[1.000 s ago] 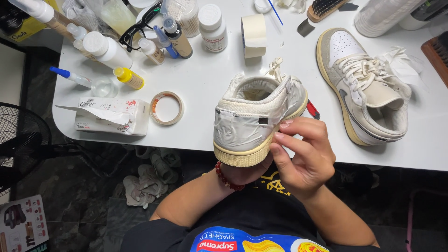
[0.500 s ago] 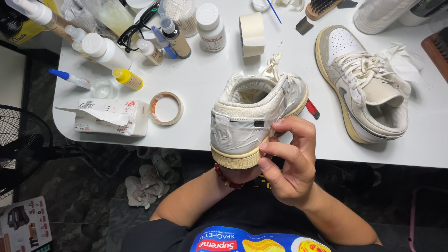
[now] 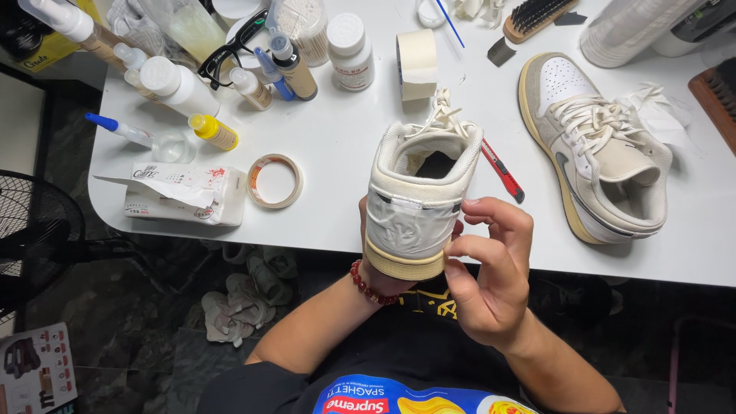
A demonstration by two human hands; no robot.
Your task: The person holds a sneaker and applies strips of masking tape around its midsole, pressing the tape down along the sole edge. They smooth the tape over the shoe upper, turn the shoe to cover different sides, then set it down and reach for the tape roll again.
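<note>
Two hands meet at one pale sneaker (image 3: 420, 195) held over the near edge of the white desk (image 3: 337, 134), heel toward the camera. The left hand (image 3: 377, 277), a red bead bracelet (image 3: 368, 285) on its wrist, is mostly hidden under the sole, its grip closed around the shoe from below. The right hand (image 3: 491, 268) sits at the heel's right side, fingers curled, fingertips (image 3: 458, 247) touching the taped heel panel; whether that grip pinches anything I cannot tell. Just right of the shoe lies a red utility knife (image 3: 502, 170). To the left are a tape ring (image 3: 275, 181) and a tissue pack (image 3: 184, 193). Farther right rests the second sneaker (image 3: 594, 146) on its side. Beyond stand a masking tape roll (image 3: 418, 63), bottles (image 3: 176, 84) and a brush (image 3: 537, 15).
</note>
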